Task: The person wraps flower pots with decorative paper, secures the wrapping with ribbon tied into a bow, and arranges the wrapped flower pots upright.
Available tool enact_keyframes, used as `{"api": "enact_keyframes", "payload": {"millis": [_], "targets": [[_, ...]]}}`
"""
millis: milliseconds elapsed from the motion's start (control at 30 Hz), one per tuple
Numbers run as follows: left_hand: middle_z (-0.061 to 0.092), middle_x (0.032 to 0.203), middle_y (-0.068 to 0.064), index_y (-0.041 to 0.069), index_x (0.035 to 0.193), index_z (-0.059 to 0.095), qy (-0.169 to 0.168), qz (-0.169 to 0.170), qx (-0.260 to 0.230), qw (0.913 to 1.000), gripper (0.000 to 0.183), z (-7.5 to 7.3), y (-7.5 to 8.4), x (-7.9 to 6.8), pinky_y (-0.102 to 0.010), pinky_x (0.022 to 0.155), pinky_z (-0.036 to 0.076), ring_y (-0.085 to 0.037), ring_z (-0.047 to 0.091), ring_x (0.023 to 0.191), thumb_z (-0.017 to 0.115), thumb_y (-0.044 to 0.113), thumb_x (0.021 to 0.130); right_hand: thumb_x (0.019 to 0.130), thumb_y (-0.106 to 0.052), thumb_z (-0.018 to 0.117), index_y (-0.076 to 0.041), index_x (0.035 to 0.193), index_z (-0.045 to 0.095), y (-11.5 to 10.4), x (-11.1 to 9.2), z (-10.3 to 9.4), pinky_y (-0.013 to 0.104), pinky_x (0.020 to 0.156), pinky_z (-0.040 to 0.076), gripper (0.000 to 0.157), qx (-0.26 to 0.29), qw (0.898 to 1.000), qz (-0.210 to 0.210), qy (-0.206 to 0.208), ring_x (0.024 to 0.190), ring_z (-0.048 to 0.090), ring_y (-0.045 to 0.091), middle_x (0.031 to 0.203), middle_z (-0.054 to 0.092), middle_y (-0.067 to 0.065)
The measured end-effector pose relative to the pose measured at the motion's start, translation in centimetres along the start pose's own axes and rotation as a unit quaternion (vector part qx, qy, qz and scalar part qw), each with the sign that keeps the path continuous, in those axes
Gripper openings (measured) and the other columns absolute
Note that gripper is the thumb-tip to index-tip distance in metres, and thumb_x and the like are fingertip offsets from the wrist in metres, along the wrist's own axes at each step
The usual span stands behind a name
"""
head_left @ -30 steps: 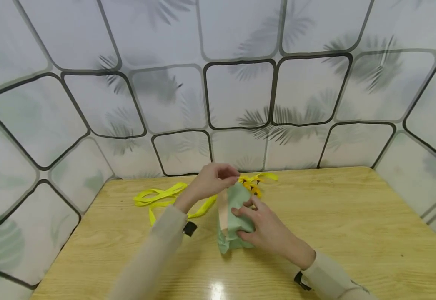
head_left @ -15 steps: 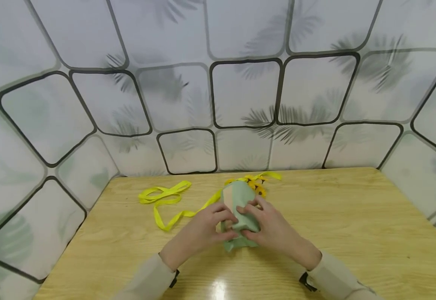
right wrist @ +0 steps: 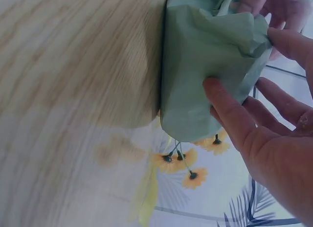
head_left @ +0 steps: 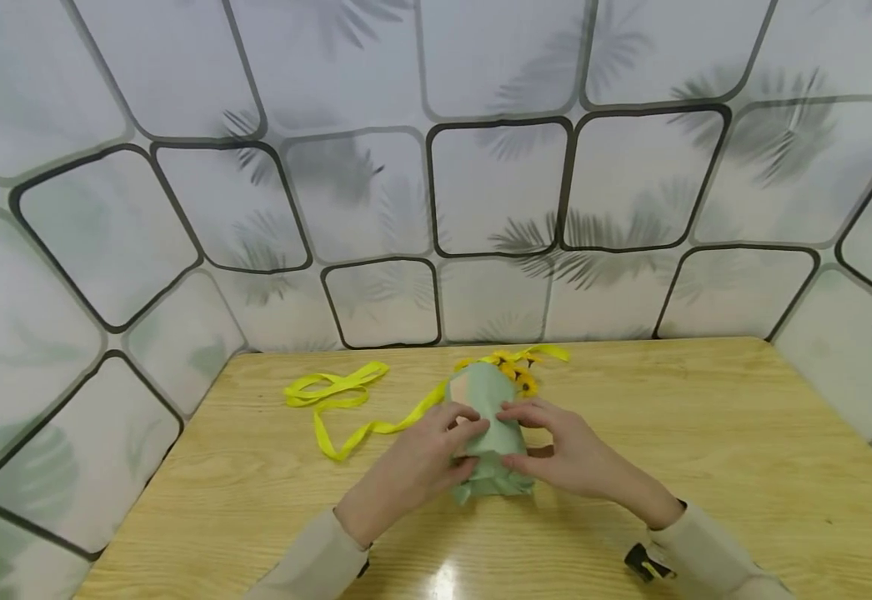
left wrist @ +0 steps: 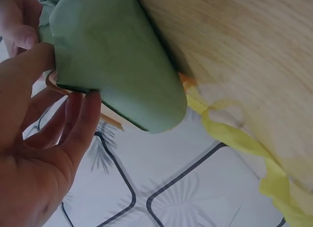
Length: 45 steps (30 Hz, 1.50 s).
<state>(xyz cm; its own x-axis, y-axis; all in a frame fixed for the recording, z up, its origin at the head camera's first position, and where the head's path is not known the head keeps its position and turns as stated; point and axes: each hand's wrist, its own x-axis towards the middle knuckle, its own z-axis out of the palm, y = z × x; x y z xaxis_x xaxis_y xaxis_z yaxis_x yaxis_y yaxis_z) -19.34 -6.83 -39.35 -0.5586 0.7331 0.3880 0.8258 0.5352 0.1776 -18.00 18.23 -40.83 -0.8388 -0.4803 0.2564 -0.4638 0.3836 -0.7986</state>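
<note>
A package in pale green paper (head_left: pixel 492 396) lies on the table with its long side pointing away from me. My left hand (head_left: pixel 421 462) holds its left side, fingertips and thumb at the paper's edge. A peach strip (left wrist: pixel 112 119) shows along that edge in the left wrist view. From the other side my right hand (head_left: pixel 582 450) grips the package, its fingers on the green paper (right wrist: pixel 195 65) and its thumb at the crumpled near end. Small yellow flowers with dark centres (head_left: pixel 526 383) lie just beyond the far end. What the paper encloses is hidden.
A long yellow ribbon (head_left: pixel 338 386) lies looped at the left back of the wooden table (head_left: pixel 669 433) and runs behind the package to the right. A patterned white wall covering (head_left: pixel 496 192) stands along the table's back and sides.
My left hand has come down from above the far end to the package's near left side. My right hand has shifted slightly right, onto the package's right edge.
</note>
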Motion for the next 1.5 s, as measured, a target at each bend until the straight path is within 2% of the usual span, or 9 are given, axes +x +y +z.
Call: {"api": "enact_keyframes", "payload": {"millis": [267, 567, 700, 867, 1033, 1167, 1233, 1367, 1500], "targets": [[0.069, 0.117, 0.002, 0.017, 0.115, 0.076, 0.026, 0.042, 0.093, 0.9944, 0.037, -0.1, 0.0, 0.9, -0.028, 0.096, 0.053, -0.017, 0.060, 0.109, 0.077, 0.044, 0.091, 0.092, -0.017, 0.079, -0.001, 0.130, 0.066, 0.4, -0.3, -0.2, 0.027, 0.082, 0.062, 0.044, 0.031, 0.999, 0.015, 0.014, 0.128, 0.055, 0.051, 0.145, 0.053, 0.026], [0.066, 0.134, -0.001, 0.012, 0.118, 0.070, -0.036, 0.021, 0.029, 0.9987, 0.028, -0.4, 0.2, 1.2, -0.027, 0.101, 0.054, -0.019, 0.061, 0.123, 0.072, 0.030, 0.097, 0.095, -0.019, 0.075, -0.003, 0.130, 0.067, 0.6, -0.4, -1.2, 0.028, 0.085, 0.062, 0.039, 0.035, 0.999, 0.013, 0.000, 0.129, 0.057, 0.045, 0.147, 0.054, 0.023], [0.067, 0.133, -0.001, 0.013, 0.125, 0.068, -0.042, 0.018, 0.031, 0.9985, 0.034, -0.4, 0.3, 1.4, -0.029, 0.101, 0.055, -0.019, 0.062, 0.120, 0.073, 0.031, 0.096, 0.097, -0.017, 0.072, -0.009, 0.115, 0.074, 1.1, 0.0, -3.3, 0.029, 0.074, 0.063, 0.020, -0.050, 0.996, 0.022, 0.071, 0.104, 0.073, 0.028, 0.129, 0.069, 0.017], [0.068, 0.131, -0.003, 0.015, 0.128, 0.070, -0.044, 0.029, 0.027, 0.9982, 0.036, -0.5, 0.2, 1.7, -0.029, 0.098, 0.056, -0.019, 0.063, 0.118, 0.074, 0.029, 0.095, 0.099, -0.018, 0.068, -0.005, 0.111, 0.073, 3.6, 1.9, -7.5, 0.028, 0.058, 0.059, 0.018, -0.143, 0.973, 0.095, 0.155, 0.078, 0.075, 0.024, 0.106, 0.075, 0.018], [0.068, 0.130, -0.004, 0.015, 0.124, 0.072, -0.043, 0.033, 0.023, 0.9983, 0.032, -0.4, 0.1, 1.7, -0.029, 0.098, 0.055, -0.021, 0.063, 0.118, 0.075, 0.027, 0.095, 0.100, -0.012, 0.064, 0.004, 0.127, 0.065, 7.1, 5.0, -10.5, 0.029, 0.059, 0.058, 0.032, -0.188, 0.964, 0.141, 0.120, 0.077, 0.074, 0.028, 0.125, 0.066, 0.030], [0.068, 0.130, -0.004, 0.015, 0.125, 0.072, -0.043, 0.029, 0.013, 0.9986, 0.032, -0.4, 0.1, 1.7, -0.028, 0.098, 0.055, -0.021, 0.062, 0.117, 0.075, 0.027, 0.095, 0.098, -0.009, 0.062, 0.007, 0.140, 0.056, 9.9, 7.2, -11.0, 0.036, 0.062, 0.060, 0.046, -0.204, 0.963, 0.164, 0.068, 0.074, 0.075, 0.031, 0.140, 0.054, 0.037], [0.068, 0.130, -0.003, 0.015, 0.125, 0.073, -0.043, 0.026, 0.009, 0.9987, 0.032, -0.3, 0.1, 1.7, -0.028, 0.098, 0.055, -0.020, 0.062, 0.116, 0.075, 0.027, 0.095, 0.096, -0.010, 0.062, 0.007, 0.141, 0.056, 10.9, 7.9, -10.7, 0.046, 0.074, 0.061, 0.048, -0.216, 0.961, 0.168, 0.051, 0.087, 0.074, 0.038, 0.141, 0.053, 0.037], [0.068, 0.130, -0.003, 0.015, 0.125, 0.073, -0.041, 0.025, 0.005, 0.9988, 0.033, -0.3, 0.0, 1.6, -0.028, 0.098, 0.055, -0.020, 0.062, 0.116, 0.076, 0.027, 0.094, 0.089, -0.009, 0.061, 0.007, 0.125, 0.068, 12.1, 8.6, -9.6, 0.058, 0.090, 0.056, 0.040, -0.256, 0.955, 0.140, 0.055, 0.104, 0.067, 0.048, 0.123, 0.067, 0.033], [0.069, 0.129, -0.003, 0.015, 0.125, 0.073, -0.035, 0.031, 0.004, 0.9989, 0.033, -0.3, -0.1, 1.6, -0.027, 0.098, 0.055, -0.020, 0.063, 0.116, 0.076, 0.027, 0.094, 0.087, -0.004, 0.058, 0.008, 0.100, 0.076, 12.4, 8.4, -9.4, 0.053, 0.080, 0.058, 0.025, -0.277, 0.949, 0.129, 0.076, 0.090, 0.069, 0.042, 0.098, 0.074, 0.026]]}}
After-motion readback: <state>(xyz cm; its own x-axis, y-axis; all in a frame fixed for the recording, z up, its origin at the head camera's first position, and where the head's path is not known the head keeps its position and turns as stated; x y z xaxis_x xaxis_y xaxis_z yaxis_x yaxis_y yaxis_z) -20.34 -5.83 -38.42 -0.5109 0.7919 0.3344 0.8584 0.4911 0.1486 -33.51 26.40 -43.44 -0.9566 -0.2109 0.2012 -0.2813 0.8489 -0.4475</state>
